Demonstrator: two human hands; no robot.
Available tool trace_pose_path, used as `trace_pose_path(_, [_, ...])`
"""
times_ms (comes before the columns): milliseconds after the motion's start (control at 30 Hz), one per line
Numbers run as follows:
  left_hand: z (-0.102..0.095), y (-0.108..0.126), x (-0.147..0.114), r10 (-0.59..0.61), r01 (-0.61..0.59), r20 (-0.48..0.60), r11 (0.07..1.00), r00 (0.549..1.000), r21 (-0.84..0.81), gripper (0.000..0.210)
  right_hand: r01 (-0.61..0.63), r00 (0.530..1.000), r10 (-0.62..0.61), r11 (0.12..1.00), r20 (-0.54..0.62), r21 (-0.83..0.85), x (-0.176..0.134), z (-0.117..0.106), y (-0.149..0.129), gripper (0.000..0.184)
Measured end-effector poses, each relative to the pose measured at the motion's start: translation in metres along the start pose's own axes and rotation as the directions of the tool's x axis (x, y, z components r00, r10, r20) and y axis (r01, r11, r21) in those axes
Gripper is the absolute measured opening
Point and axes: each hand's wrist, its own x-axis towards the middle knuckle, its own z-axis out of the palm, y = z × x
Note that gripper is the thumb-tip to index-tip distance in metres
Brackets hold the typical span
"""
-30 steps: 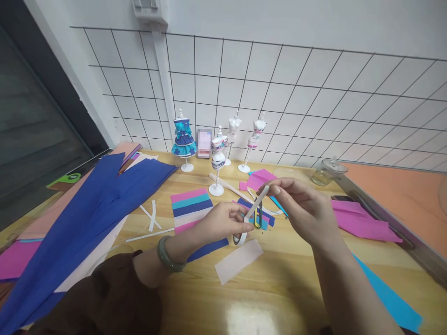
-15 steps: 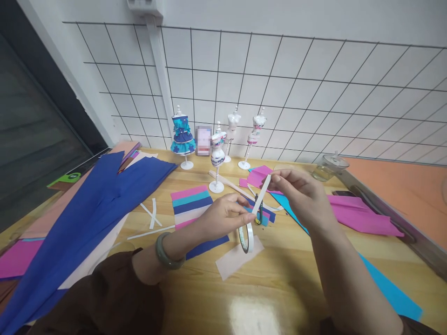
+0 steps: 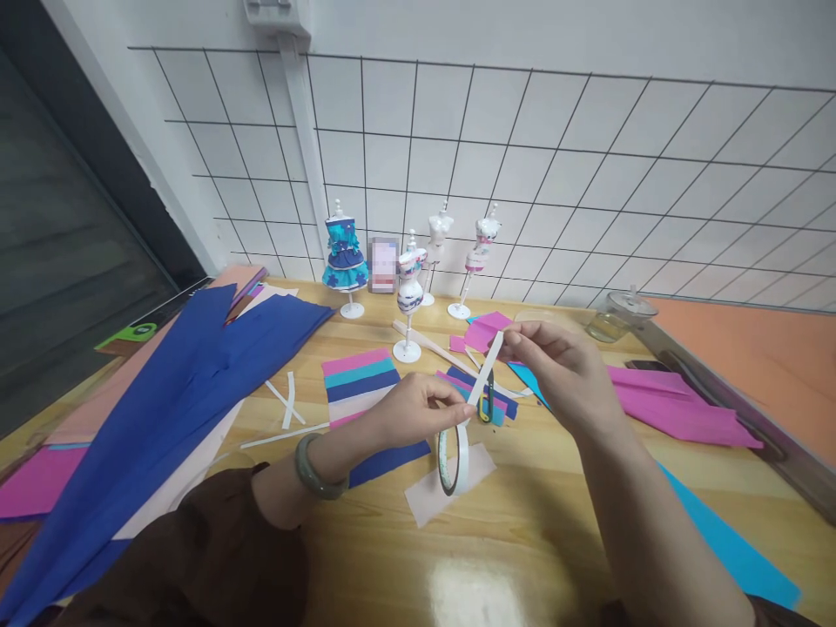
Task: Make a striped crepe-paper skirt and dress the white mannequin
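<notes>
A length of white tape (image 3: 484, 370) stretches at a slant between my two hands. My left hand (image 3: 421, 406) pinches its lower end, and the tape roll (image 3: 462, 461) dangles just below those fingertips. The upper end is pinched between thumb and finger of my right hand (image 3: 555, 366). Beneath the roll lies a pale pink paper rectangle (image 3: 421, 503). Behind the tape, scissors with yellow-and-dark handles (image 3: 484, 406) rest on small coloured strips (image 3: 500, 416), partly covered. A striped stack of paper pieces (image 3: 359, 381) lies beyond my left hand.
Small white dress forms (image 3: 410, 292) stand at the back, beside one in a blue ruffled dress (image 3: 345, 257) and a phone (image 3: 384, 266). Large blue paper (image 3: 196, 392) spreads across the left. Magenta paper (image 3: 679, 405), blue paper (image 3: 731, 540) and a lidded glass cup (image 3: 617, 318) are at right.
The tape roll has swung slightly left and down and turned to show more of its opening. Both hands keep their pinch on the tape. The view has shifted slightly.
</notes>
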Motion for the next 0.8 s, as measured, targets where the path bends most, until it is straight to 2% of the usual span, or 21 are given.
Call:
trace_pose_path(133, [0.001, -0.001, 0.000, -0.031, 0.032, 0.014, 0.995, 0.999, -0.089, 0.029, -0.023, 1.000, 0.023, 1.000, 0.005, 0.021, 0.002, 0.000, 0.004, 0.023])
trace_pose_path(233, [0.000, 0.001, 0.001, -0.063, 0.069, 0.042, 0.983, 0.997, -0.171, 0.027, -0.048, 0.998, 0.043, 0.993, 0.043, 0.110, 0.006, -0.002, 0.014, 0.023])
trace_pose_path(333, [-0.004, 0.001, 0.003, -0.110, 0.124, 0.064, 0.955, 0.992, -0.271, 0.029, -0.144, 0.986, 0.120, 0.963, 0.118, 0.230, 0.014, -0.005, 0.026, 0.028])
trace_pose_path(367, [-0.005, -0.001, 0.004, -0.120, 0.132, 0.060, 0.947, 0.991, -0.292, 0.030, -0.176, 0.980, 0.150, 0.960, 0.129, 0.220, 0.017, -0.007, 0.031, 0.033])
trace_pose_path(433, [-0.008, -0.003, 0.006, -0.130, 0.133, 0.033, 0.941, 0.991, -0.312, 0.030, -0.202, 0.976, 0.192, 0.975, 0.105, 0.094, 0.023, -0.009, 0.042, 0.041])
trace_pose_path(500, [-0.009, -0.006, 0.008, -0.142, 0.134, 0.001, 0.934, 0.990, -0.330, 0.030, -0.205, 0.976, 0.211, 0.973, 0.054, -0.103, 0.027, -0.009, 0.055, 0.044])
trace_pose_path(700, [-0.012, -0.005, 0.010, -0.187, 0.152, -0.052, 0.907, 0.981, -0.393, 0.031, -0.227, 0.966, 0.258, 0.868, 0.009, -0.442, 0.021, 0.001, 0.111, 0.022])
trace_pose_path(800, [-0.013, -0.004, 0.010, -0.191, 0.147, -0.072, 0.904, 0.979, -0.401, 0.033, -0.204, 0.966, 0.256, 0.826, 0.027, -0.526, 0.019, 0.006, 0.133, 0.021])
